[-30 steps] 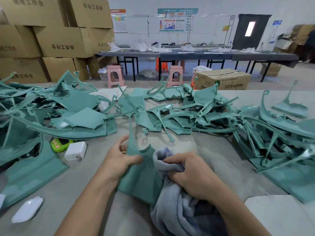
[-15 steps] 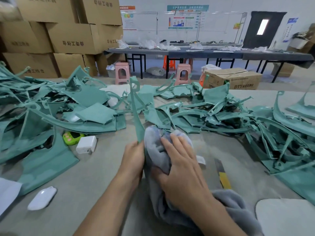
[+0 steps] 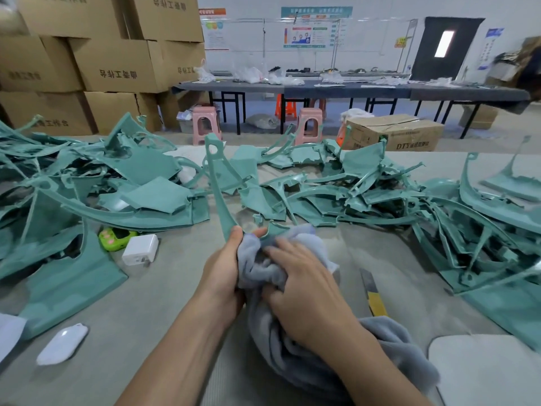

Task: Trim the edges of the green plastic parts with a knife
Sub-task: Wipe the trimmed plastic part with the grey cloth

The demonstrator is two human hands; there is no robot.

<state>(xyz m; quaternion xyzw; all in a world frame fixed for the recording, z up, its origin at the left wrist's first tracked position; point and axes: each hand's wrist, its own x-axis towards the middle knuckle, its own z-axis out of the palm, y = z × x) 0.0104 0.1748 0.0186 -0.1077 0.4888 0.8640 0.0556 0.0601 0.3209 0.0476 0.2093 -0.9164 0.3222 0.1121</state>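
On the grey table [image 3: 164, 291], heaped green parts [image 3: 366, 197]; left hand [image 3: 222, 271] grips one upright part [image 3: 219, 183], right hand [image 3: 304, 285] clutches grey cloth [image 3: 292, 356]. Behind: stacked cartons [image 3: 111, 68].

White wall [image 3: 374, 30], dark door [image 3: 448, 48], long tables [image 3: 351, 90], stacked cartons [image 3: 96, 63].

A grey felt-covered table [image 3: 164, 291] bore heaps of green plastic parts [image 3: 336, 197] behind a grey cloth [image 3: 389, 344]; right of the cloth lay a yellow-handled knife [image 3: 372, 292], left of it a white charger [image 3: 140, 249], a green gadget [image 3: 112, 238] and a white mouse [image 3: 62, 343]
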